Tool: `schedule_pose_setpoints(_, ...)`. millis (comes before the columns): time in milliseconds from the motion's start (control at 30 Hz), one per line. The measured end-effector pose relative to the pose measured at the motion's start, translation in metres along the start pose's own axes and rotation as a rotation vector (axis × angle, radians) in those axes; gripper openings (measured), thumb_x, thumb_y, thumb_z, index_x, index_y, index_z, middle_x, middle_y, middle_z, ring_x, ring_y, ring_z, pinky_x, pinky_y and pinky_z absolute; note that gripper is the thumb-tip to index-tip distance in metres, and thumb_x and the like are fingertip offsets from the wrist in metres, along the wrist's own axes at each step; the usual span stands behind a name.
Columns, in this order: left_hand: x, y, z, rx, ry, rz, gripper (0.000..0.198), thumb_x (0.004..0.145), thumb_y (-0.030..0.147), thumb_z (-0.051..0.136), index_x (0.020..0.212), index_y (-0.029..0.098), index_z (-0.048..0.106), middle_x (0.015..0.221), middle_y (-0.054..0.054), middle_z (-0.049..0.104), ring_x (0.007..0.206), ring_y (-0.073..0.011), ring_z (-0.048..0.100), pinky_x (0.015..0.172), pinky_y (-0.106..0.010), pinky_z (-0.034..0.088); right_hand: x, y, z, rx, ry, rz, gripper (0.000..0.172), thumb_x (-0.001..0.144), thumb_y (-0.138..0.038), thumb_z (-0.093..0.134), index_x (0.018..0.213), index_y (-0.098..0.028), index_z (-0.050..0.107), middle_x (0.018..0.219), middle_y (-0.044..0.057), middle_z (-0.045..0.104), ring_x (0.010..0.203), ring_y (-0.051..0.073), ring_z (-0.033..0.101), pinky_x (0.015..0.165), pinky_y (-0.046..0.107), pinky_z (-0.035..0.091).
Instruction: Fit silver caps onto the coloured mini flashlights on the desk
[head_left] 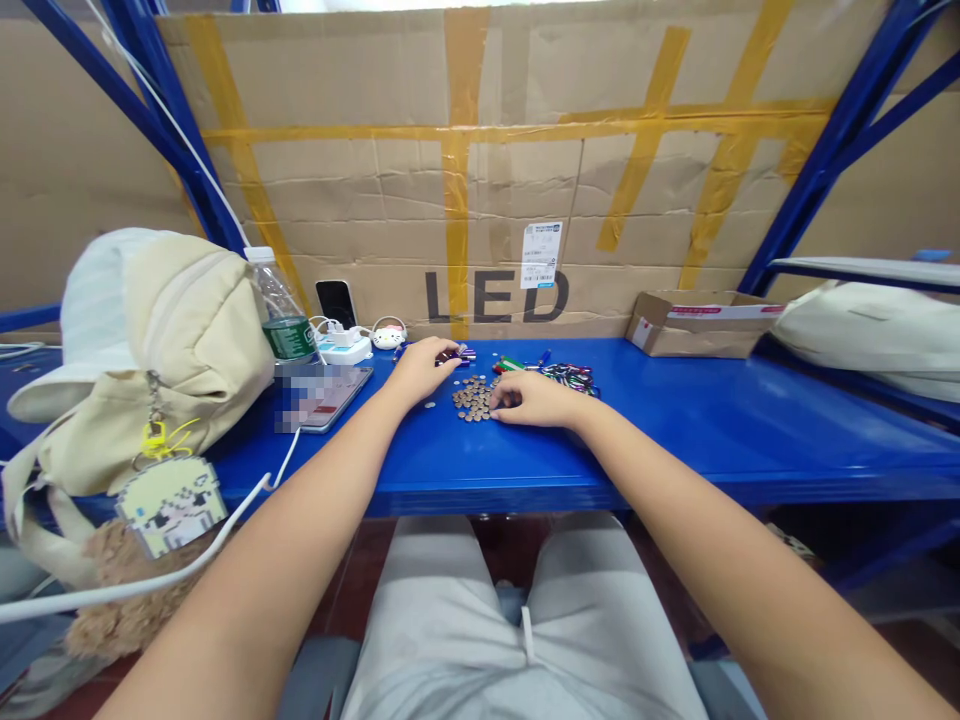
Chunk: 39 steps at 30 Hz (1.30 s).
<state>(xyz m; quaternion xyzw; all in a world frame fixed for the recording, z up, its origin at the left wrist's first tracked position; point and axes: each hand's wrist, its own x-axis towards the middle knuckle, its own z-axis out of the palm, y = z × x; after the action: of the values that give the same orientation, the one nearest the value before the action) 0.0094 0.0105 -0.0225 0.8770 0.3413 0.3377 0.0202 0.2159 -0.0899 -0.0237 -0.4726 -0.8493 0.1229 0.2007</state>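
My left hand (424, 370) hovers over or rests by several purple and dark pens (468, 356) at the back of the blue table (645, 440). Its fingers are bent and the thumb stands apart from them; nothing is plainly held. Loosely curled, my right hand (541, 399) touches the right edge of a pile of small brownish coin-like discs (471, 399). A gap shows between its thumb and fingers; whether a disc lies at the tips is hidden. One silvery disc (430, 405) lies apart at left. Behind my right hand is a heap of dark, shiny pen-like sticks (571, 377).
A cream bag (202, 320), a water bottle (288, 330), a tablet-like device (337, 395) and a white power strip (346, 348) stand at left. An open cardboard box (701, 330) is back right. A taped cardboard wall (337, 200) closes the back. A white cable (240, 515) crosses the left.
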Motion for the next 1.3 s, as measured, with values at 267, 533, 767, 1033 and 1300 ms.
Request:
schedule_pose_setpoints(267,-0.010,0.027,-0.001,-0.258,-0.112,0.068,0.024,0.080,0.028,0.062,0.101,0.018,0.069,0.100,-0.004,0.072,0.092,-0.0189,0.065,0.085,-0.031,0.050,0.002,0.000,-0.003,0.045,0.431,-0.021,0.014,0.078,-0.028,0.061,0.082,-0.017,0.068,0.075,0.003,0.056,0.068,0.013,0.051,0.065,0.026,0.041)
schedule_pose_setpoints(533,-0.013,0.038,-0.002,-0.291,-0.126,0.164,0.023,0.081,0.027,0.061,0.100,0.020,0.069,0.094,-0.002,0.072,0.088,-0.0179,0.065,0.081,-0.030,0.049,0.002,0.001,-0.007,0.064,0.581,-0.107,0.020,0.081,-0.036,0.060,0.085,-0.018,0.067,0.066,-0.001,0.050,0.062,0.013,0.046,0.063,0.027,0.038)
schedule_pose_setpoints(767,-0.013,0.038,-0.002,-0.257,-0.150,0.189,0.022,0.082,0.026,0.059,0.100,0.021,0.070,0.098,-0.001,0.072,0.092,-0.0176,0.064,0.081,-0.027,0.047,0.002,-0.001,-0.005,0.078,0.556,-0.161,0.015,0.081,-0.032,0.061,0.084,-0.018,0.067,0.066,-0.001,0.051,0.061,0.012,0.047,0.060,0.026,0.038)
schedule_pose_setpoints(1033,-0.012,0.036,-0.002,-0.248,-0.096,0.160,0.022,0.081,0.026,0.062,0.100,0.019,0.069,0.097,-0.003,0.072,0.090,-0.0172,0.064,0.084,-0.028,0.048,0.001,0.007,-0.003,0.192,0.441,-0.021,0.028,0.078,-0.034,0.061,0.100,-0.016,0.060,0.069,-0.001,0.055,0.062,0.012,0.050,0.059,0.025,0.042)
schedule_pose_setpoints(1300,-0.010,0.032,-0.004,-0.152,-0.034,0.193,0.023,0.082,0.021,0.059,0.102,0.017,0.068,0.101,-0.004,0.071,0.093,-0.0170,0.064,0.088,-0.029,0.049,-0.005,0.013,-0.007,-0.037,0.035,0.135,0.019,0.073,-0.034,0.066,0.082,-0.018,0.066,0.082,0.004,0.067,0.073,0.017,0.060,0.066,0.027,0.045)
